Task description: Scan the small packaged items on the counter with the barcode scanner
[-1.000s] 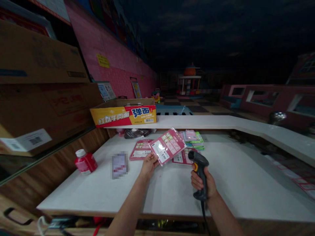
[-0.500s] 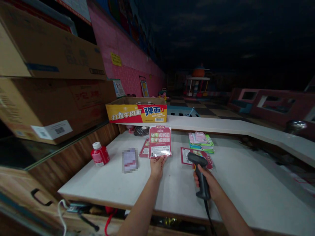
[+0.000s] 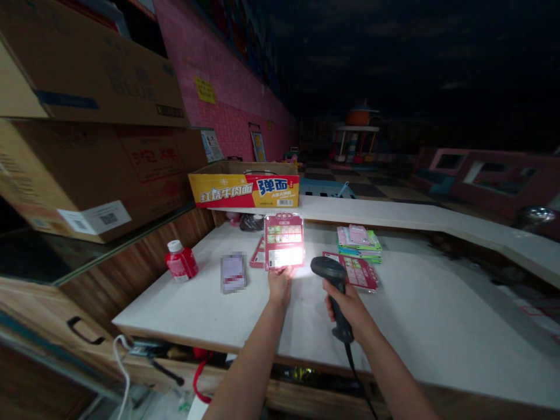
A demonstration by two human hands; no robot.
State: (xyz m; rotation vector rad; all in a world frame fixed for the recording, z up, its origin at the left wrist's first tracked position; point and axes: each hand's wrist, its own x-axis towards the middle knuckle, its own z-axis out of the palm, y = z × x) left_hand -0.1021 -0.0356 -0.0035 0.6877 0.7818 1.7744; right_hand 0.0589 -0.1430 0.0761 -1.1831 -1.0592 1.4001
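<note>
My left hand (image 3: 280, 283) grips the bottom edge of a flat red packet (image 3: 283, 233) in clear wrap, held up with its printed label side towards me. Bright light falls on the packet's lower right. In my right hand (image 3: 347, 306) is a black barcode scanner (image 3: 329, 269), its head pointed left at the packet and its cable hanging down. Partly hidden behind the held packet lies another red packet (image 3: 258, 255). More red packets (image 3: 361, 274) lie on the white desk (image 3: 420, 326), just beyond the scanner.
A stack of green and pink packets (image 3: 359, 244) stands at the back. To the left are a red bottle (image 3: 181, 262) and a blurred-out card-like item (image 3: 233, 273). An open noodle carton (image 3: 245, 191) rests on the raised ledge (image 3: 371, 210). Large cardboard boxes (image 3: 96, 175) are piled at far left.
My right hand has brought the scanner left, closer to the held packet. A bright light now shines on the packet's label. My left hand keeps its hold; the view has shifted slightly.
</note>
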